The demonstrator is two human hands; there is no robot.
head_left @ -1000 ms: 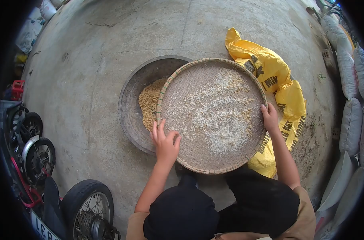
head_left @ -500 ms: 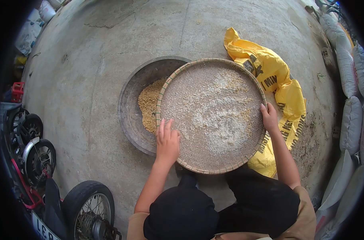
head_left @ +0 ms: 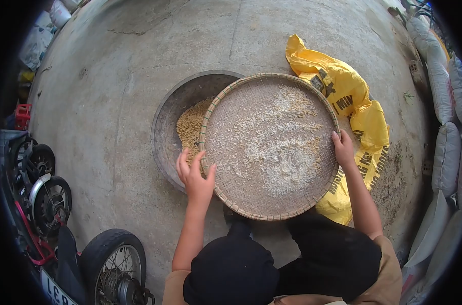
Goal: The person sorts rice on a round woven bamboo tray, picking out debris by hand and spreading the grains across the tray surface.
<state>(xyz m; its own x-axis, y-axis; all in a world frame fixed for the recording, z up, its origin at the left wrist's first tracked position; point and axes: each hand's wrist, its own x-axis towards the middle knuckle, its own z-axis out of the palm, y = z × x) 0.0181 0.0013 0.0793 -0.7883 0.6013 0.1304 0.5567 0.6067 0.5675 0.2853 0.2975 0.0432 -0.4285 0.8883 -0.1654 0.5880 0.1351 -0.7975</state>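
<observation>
In the head view, a round, shallow woven bamboo tray (head_left: 236, 109) is filling the centre of the frame, its rim overlapping the right side of a wide grey basin (head_left: 165, 119) in which a heap of golden-brown grain (head_left: 191, 124) is lying. The right hand (head_left: 344, 151), at centre right, is grasping the tray's rim, thumb on top and the fingers mostly hidden. The left hand (head_left: 196, 178), left of centre, is holding nothing that shows: its fingers are spreading loosely over the basin, and its thumb is crossing the tray's near-left edge; whether it is touching the rim, I cannot tell. Half a second ago those fingers were lying over the tray's inner edge; now they are sitting further left, outside it. That is leaving the right hand as the only one clearly gripping the tray, while the scattered white and tan grains (head_left: 284, 162) are keeping almost the same pattern, mostly right of the tray's middle. A crumpled yellow sack with black lettering (head_left: 363, 111) is lying on the concrete floor (head_left: 109, 101) at upper right, just beyond the right hand.
</observation>
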